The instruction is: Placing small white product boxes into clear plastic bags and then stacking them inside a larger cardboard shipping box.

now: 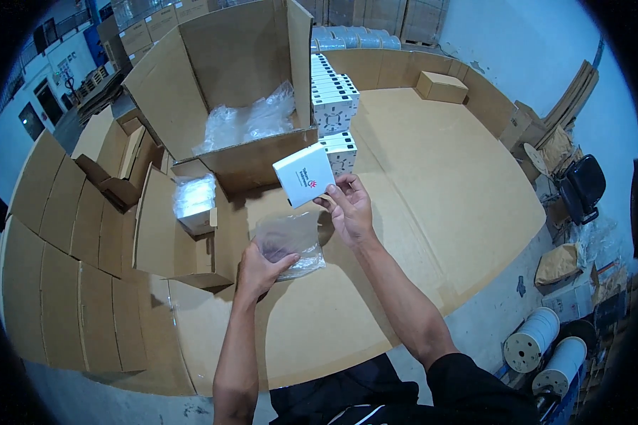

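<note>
From the head view, the right hand (351,209) pinches a small white box (305,175) by its lower corner, up over the cardboard table (432,184). The left hand (259,269) squeezes a clear plastic bag (290,241) just below the box. A big open carton (227,78) stands behind.

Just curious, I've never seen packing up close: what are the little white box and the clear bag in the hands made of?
The white box in the right hand looks like smooth printed paperboard: flat faces, crisp edges. The bag in the left hand seems thin clear plastic film: see-through, crinkled, glossy.
</note>
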A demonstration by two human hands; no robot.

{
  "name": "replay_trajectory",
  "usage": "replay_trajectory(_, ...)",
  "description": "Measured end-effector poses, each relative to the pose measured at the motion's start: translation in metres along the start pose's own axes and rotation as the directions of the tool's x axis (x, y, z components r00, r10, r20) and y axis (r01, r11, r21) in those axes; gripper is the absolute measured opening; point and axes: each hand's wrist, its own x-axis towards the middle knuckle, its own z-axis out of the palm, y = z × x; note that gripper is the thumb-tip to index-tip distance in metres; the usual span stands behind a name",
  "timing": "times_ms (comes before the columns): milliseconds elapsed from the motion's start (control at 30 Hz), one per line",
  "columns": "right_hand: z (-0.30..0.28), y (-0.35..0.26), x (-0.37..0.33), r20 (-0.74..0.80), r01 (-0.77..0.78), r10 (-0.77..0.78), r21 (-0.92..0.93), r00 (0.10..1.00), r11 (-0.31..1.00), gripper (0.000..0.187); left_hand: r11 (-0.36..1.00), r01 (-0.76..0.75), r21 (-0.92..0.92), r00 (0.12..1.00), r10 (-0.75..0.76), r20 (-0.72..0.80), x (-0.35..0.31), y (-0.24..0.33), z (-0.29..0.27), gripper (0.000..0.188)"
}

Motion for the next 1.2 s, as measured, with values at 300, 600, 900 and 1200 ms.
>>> replay_trajectory(300,-0.005,0.008,0.003,0.074,0.032,-0.029,-0.039,0.997,0.999,0.020,0.999,-0.017,-0.037,1.000,0.017,-0.008,0.001,-0.005,-0.003,0.051)
replay_trajectory(600,-0.006,0.006,0.003,0.122,0.008,0.008,-0.129,0.992,0.992,0.020,0.996,0.018,-0.090,1.000,-0.018,0.001,0.003,-0.005,-0.006,0.053)
replay_trajectory(900,-0.005,0.003,0.001,0.151,-0.018,0.038,-0.128,0.988,0.992,0.021,0.999,-0.039,0.003,0.999,0.039,-0.033,0.002,-0.002,-0.005,0.055)
replay_trajectory(1200,-0.012,0.008,0.003,0.152,-0.034,0.070,-0.227,0.986,0.973,0.021,0.998,-0.007,0.056,0.999,0.009,-0.041,0.002,-0.001,-0.005,0.061)
